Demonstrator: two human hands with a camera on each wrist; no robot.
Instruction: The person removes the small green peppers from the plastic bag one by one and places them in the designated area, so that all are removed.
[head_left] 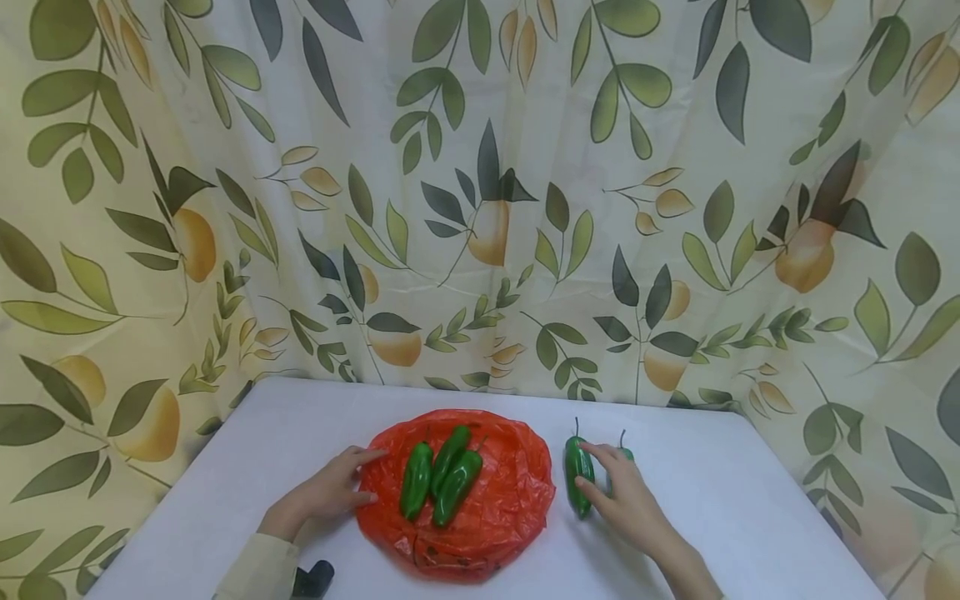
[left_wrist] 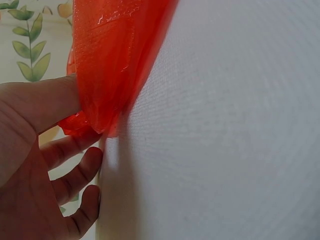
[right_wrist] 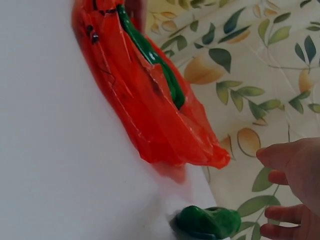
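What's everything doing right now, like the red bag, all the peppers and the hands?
Red plastic bag: open, crumpled, spread out on the table
Three bagged peppers: lying together in the bag
Two loose peppers: lying on the table, one partly hidden
Left hand: touching the bag's edge
Right hand: fingers apart, at the loose peppers
Curtain: hanging behind the table

A plain cream sleeve (head_left: 258, 571) covers the left forearm, its straight edge ending short of the wrist. Beside it shows a small black, round-ended device (head_left: 315, 578), partly cut off. The left hand (head_left: 326, 493) and right hand (head_left: 624, 504) are bare, as is the visible right forearm.
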